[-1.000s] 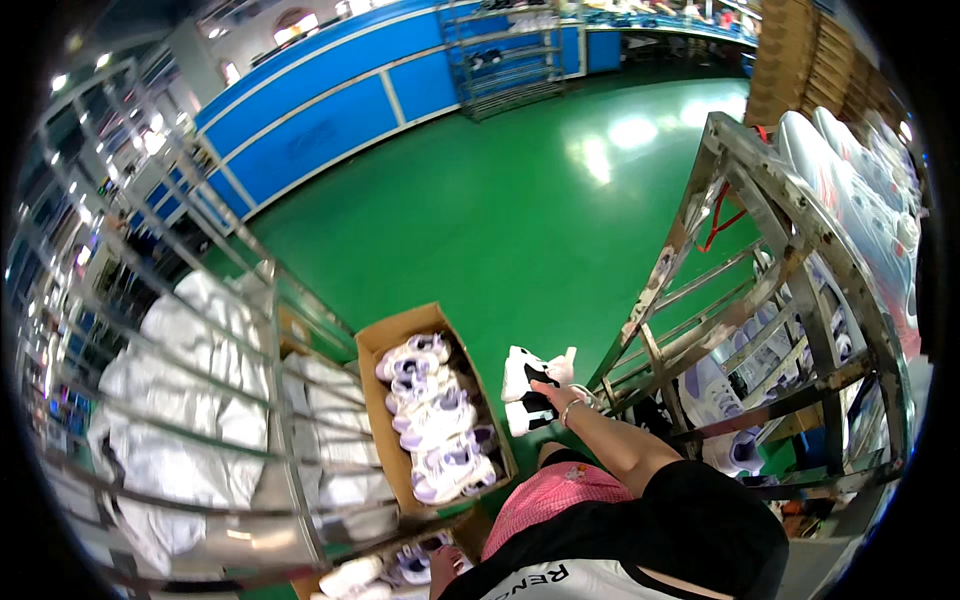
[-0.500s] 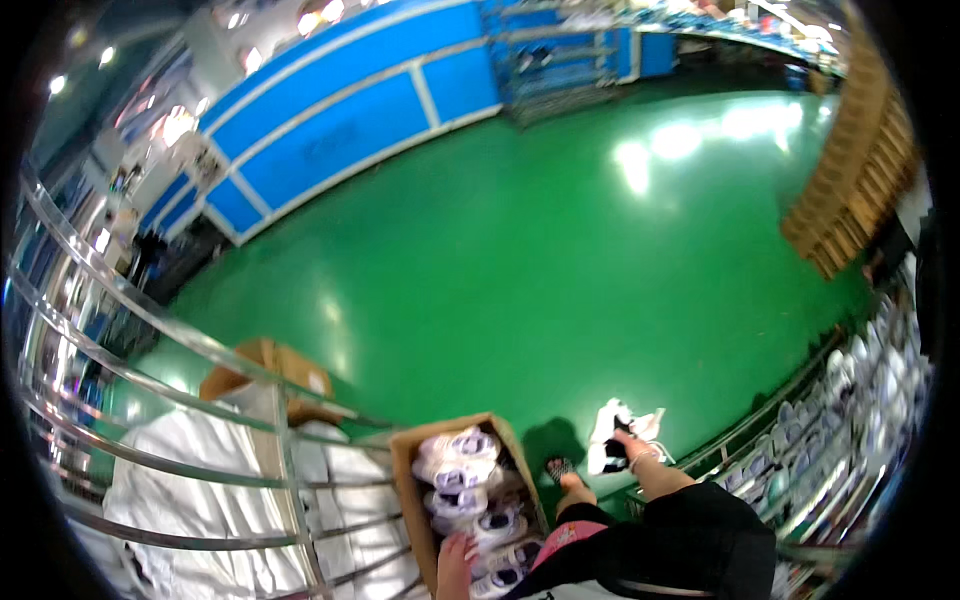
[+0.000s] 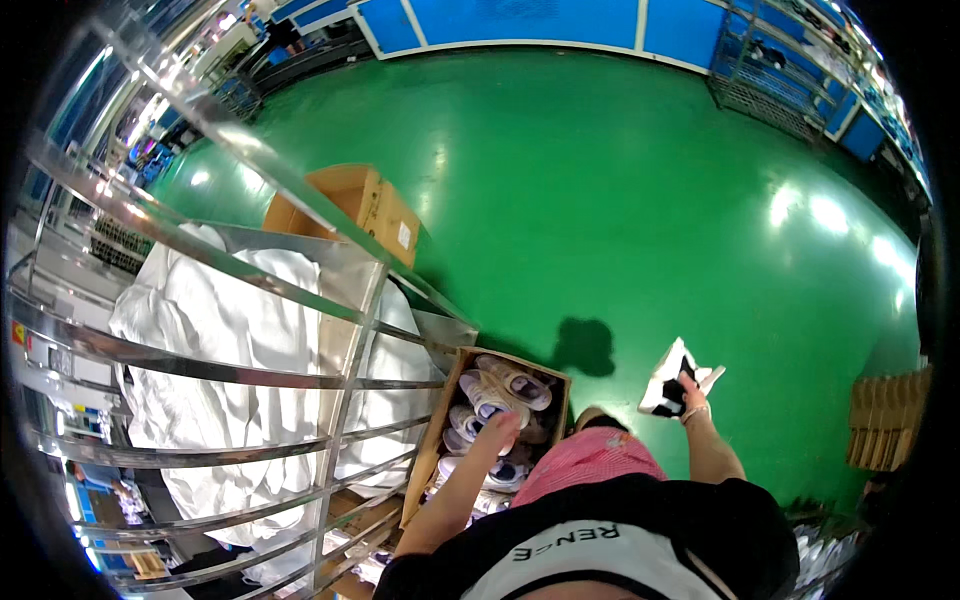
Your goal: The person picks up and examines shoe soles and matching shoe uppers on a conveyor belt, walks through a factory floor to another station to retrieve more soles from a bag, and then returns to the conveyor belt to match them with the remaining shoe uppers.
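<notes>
The left hand (image 3: 503, 432) is over the white and purple shoes (image 3: 520, 384), which lie close together inside a cardboard box (image 3: 427, 465) in front of the person, and I cannot tell whether its fingers grip one of them or only touch. The right hand (image 3: 691, 394), well apart from it on the other side, is closed around a white and black item (image 3: 661, 388), held out above the green floor (image 3: 600, 200). To the left of the box stands a metal rack (image 3: 230, 372) with white cloth (image 3: 220, 315) behind its rails.
</notes>
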The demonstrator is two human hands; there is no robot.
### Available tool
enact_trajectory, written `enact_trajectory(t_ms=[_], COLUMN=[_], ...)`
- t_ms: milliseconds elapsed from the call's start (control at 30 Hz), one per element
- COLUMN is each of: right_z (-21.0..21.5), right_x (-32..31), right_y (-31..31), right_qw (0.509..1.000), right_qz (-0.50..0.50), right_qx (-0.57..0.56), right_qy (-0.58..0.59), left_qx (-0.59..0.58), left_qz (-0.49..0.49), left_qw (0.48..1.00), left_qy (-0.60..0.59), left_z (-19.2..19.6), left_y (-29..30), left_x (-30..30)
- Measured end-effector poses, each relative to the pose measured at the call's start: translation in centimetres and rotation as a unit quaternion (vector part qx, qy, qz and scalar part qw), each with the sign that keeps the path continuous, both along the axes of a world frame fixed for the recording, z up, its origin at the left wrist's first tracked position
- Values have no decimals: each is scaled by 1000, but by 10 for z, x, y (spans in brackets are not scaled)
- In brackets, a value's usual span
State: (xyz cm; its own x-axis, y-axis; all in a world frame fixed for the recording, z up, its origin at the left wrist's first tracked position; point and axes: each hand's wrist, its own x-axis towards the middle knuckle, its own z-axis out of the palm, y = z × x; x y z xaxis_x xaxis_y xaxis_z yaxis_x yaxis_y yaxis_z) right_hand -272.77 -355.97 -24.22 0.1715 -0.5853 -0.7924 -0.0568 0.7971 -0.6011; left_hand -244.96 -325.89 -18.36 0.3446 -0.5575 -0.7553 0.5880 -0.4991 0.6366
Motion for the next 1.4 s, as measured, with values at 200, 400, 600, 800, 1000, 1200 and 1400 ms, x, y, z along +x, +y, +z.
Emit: enact_trajectory(t_ms=[200,400,600,800,1000,1200,1400], right_z=[-11,-35,2,-39,-32,13,36], right_x=[78,216,356,540,698,799,965], right_y=[-134,-249,-315,-367,-429,-521,-574], right_qw=[995,988,964,915,900,939,894], right_qz=[65,116,261,394,422,338,376], right_qx=[-73,-37,23,-54,0,-55,-185], right_qy=[27,-91,-41,-73,-106,27,158], left_qx=[-107,-1,162,87,144,199,71], left_qz=[39,103,122,236,431,279,268], left_qw=[992,987,976,967,889,905,913], left_qy=[-46,-122,-81,34,61,-251,-299], left_z=[27,-61,-59,-90,-76,-25,-21], left_y=[-174,-261,-266,-237,-264,-365,-427], left_x=[63,128,133,148,311,613,844])
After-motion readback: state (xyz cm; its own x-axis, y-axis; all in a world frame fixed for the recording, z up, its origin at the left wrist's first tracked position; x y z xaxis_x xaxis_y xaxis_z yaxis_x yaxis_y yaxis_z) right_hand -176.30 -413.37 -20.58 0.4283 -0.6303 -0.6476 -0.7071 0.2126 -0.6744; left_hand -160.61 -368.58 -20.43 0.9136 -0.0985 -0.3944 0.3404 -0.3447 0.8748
